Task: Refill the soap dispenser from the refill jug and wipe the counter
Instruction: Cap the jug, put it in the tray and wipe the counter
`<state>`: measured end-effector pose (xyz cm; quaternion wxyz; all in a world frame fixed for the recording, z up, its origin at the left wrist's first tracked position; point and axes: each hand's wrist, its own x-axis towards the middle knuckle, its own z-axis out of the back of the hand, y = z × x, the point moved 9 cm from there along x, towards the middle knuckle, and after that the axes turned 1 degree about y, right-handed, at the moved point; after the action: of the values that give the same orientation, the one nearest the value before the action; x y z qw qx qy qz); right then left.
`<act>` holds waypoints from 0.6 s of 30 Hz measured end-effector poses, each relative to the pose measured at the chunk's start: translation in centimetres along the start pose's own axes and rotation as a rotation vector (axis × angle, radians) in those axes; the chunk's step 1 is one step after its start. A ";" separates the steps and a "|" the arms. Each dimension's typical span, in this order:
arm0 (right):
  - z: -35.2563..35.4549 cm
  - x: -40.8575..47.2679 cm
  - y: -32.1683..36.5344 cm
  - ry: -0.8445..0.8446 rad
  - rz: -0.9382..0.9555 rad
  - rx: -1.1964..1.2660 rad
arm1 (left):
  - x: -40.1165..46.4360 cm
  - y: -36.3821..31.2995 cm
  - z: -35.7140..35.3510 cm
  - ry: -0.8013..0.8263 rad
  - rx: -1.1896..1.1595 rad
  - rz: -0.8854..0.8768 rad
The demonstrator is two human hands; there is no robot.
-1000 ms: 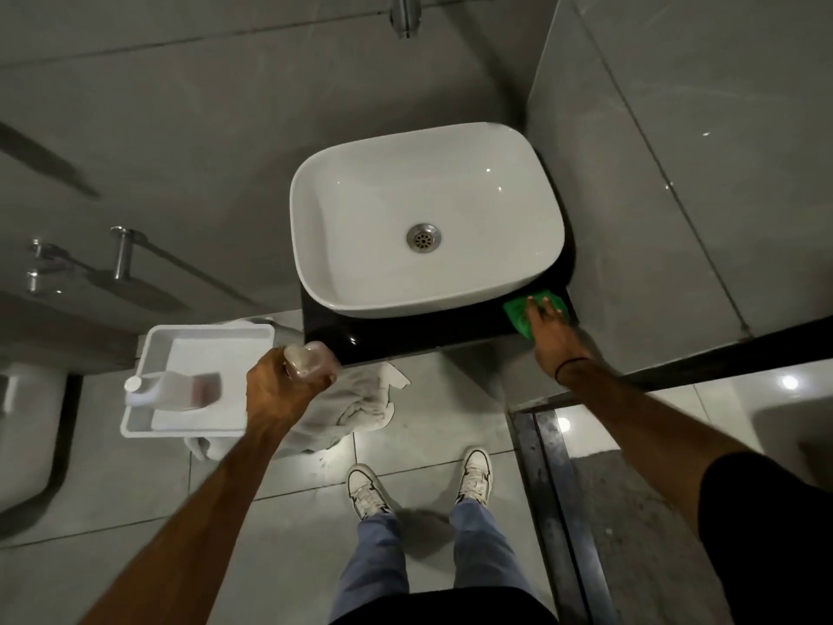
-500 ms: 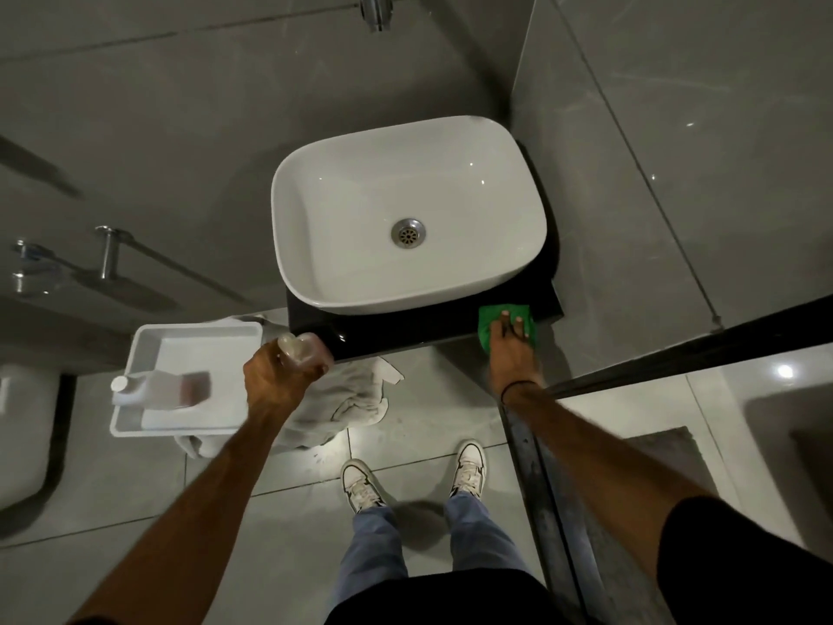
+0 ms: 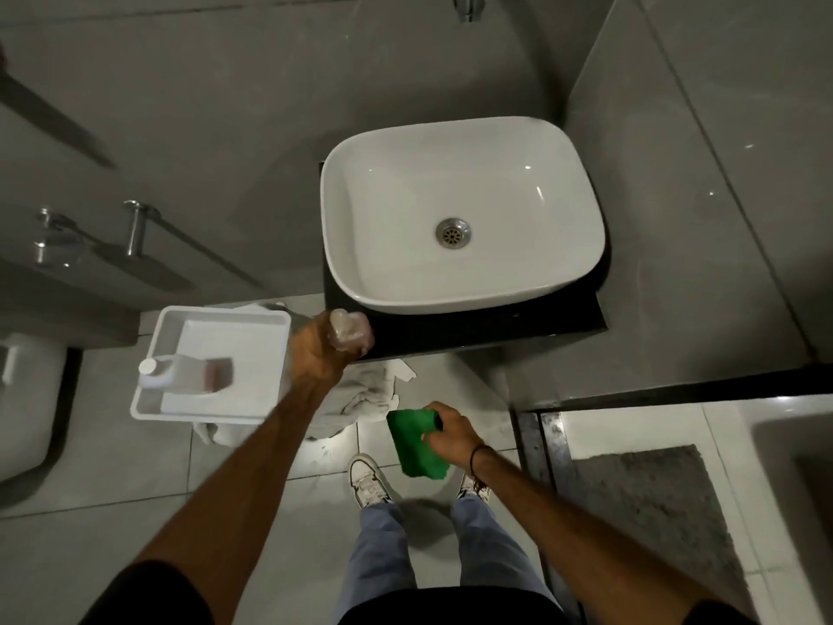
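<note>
My left hand (image 3: 322,354) grips a small clear soap dispenser bottle (image 3: 349,329) held just above the front left corner of the black counter (image 3: 473,327). My right hand (image 3: 450,433) holds a green cloth (image 3: 412,442) in the air below the counter's front edge, over the floor. The white refill jug (image 3: 187,372) lies on its side in a white tray (image 3: 216,320) to the left of the counter. A white basin (image 3: 459,209) sits on the counter.
A crumpled grey towel (image 3: 365,396) lies under the tray's right side on the tiled floor. Metal wall fittings (image 3: 135,227) stick out at the left. A grey mat (image 3: 653,502) lies behind a metal threshold at the right. My shoes (image 3: 369,482) stand below.
My right hand lifted the green cloth off the counter's front right edge and pulled it back toward me. The left hand stayed at the counter's left corner with the bottle.
</note>
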<state>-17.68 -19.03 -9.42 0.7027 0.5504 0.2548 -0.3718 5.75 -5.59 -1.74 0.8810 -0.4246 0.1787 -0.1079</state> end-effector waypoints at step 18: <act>0.1 2.1 11.8 -0.453 0.249 -0.335 | -8.7 13.3 4.8 -0.008 -0.200 0.544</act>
<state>-6.95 -18.26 -4.11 0.8628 0.3569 0.0799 -0.3491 0.33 8.99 -7.48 0.8321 -0.4460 0.2923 0.1523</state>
